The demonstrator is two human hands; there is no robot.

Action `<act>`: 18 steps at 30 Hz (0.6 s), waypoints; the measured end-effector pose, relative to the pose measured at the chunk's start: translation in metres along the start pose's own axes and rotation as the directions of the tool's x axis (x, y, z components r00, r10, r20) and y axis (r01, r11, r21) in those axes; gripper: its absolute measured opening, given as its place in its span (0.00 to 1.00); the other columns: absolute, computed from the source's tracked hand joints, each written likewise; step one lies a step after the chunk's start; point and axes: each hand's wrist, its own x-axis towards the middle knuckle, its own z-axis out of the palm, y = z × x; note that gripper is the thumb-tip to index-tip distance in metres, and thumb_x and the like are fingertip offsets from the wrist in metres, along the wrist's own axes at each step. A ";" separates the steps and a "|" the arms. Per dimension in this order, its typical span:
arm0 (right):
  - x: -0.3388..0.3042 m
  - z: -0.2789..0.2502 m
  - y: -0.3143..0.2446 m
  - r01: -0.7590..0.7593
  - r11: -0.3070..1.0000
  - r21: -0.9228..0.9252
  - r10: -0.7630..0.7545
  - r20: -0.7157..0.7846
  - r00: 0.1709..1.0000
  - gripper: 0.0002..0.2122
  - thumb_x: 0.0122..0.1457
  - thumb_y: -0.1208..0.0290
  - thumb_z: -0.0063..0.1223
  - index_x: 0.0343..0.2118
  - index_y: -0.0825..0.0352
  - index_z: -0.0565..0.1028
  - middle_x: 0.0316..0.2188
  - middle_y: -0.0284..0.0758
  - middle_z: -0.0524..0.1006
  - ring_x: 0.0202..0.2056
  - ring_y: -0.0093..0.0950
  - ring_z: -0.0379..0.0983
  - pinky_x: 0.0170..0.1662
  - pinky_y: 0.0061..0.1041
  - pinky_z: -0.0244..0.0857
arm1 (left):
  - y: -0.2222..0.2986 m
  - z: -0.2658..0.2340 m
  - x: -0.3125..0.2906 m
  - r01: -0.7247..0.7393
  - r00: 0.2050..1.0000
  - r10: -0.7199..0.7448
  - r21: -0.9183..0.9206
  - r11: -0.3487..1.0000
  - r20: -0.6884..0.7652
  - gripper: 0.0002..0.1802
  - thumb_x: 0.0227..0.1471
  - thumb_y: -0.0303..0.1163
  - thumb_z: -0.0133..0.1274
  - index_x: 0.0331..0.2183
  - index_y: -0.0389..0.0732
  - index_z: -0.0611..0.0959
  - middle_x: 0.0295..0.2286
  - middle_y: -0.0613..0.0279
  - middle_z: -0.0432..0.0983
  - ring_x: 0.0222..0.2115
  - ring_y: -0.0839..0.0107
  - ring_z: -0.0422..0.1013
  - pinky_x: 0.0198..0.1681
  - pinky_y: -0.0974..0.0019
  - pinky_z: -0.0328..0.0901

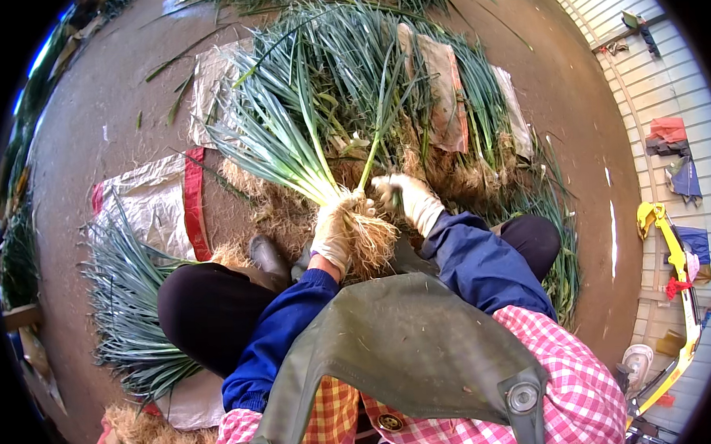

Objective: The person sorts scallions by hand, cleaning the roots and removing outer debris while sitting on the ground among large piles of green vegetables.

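My left hand [334, 232], in a pale work glove, is closed around the white stems of a bunch of green onions [293, 149]. Their leaves fan out away from me, and the tangled roots [372, 241] hang beside the glove. One separate stalk [376, 146] leans rightward from the same grip. Just right of the bunch is my right hand [409, 202], also gloved, with its fingers curled in. Something small and dark shows at those fingers, too unclear to name. Beyond both hands lies a large heap of green onions [332, 56], roots toward me.
More green onions [132, 291] lie by my left knee, and others along my right side. A white sack with red edging [152, 203] is spread at left. Brown sacking [437, 91] lies over the heap. A yellow metal arm [680, 287] stands by the right wall.
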 end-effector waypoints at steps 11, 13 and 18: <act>-0.013 0.041 0.005 0.383 0.859 -0.341 -0.342 0.175 0.923 0.15 0.62 0.67 0.46 0.33 0.77 0.77 0.19 0.36 0.77 0.15 0.20 0.66 0.20 0.17 0.59 | -0.014 0.013 0.005 -0.171 0.985 0.171 0.152 0.973 0.012 0.05 0.44 0.24 0.55 0.28 0.38 0.77 0.21 0.64 0.73 0.20 0.72 0.70 0.25 0.71 0.66; -0.016 0.039 0.013 0.349 0.862 -0.367 -0.309 0.165 0.937 0.15 0.62 0.66 0.46 0.33 0.75 0.77 0.19 0.34 0.77 0.15 0.20 0.67 0.21 0.16 0.61 | -0.013 0.006 0.007 -0.201 0.979 0.203 0.156 0.967 0.002 0.06 0.42 0.24 0.55 0.28 0.38 0.77 0.20 0.64 0.72 0.18 0.71 0.69 0.22 0.71 0.65; -0.040 0.051 0.020 0.334 0.387 -0.859 -0.629 0.019 0.777 0.13 0.59 0.59 0.49 0.30 0.66 0.73 0.21 0.36 0.77 0.20 0.26 0.73 0.25 0.26 0.64 | -0.015 -0.005 0.015 -0.175 0.974 0.221 0.429 0.886 -0.058 0.05 0.42 0.25 0.54 0.26 0.37 0.77 0.17 0.64 0.71 0.14 0.71 0.68 0.15 0.72 0.63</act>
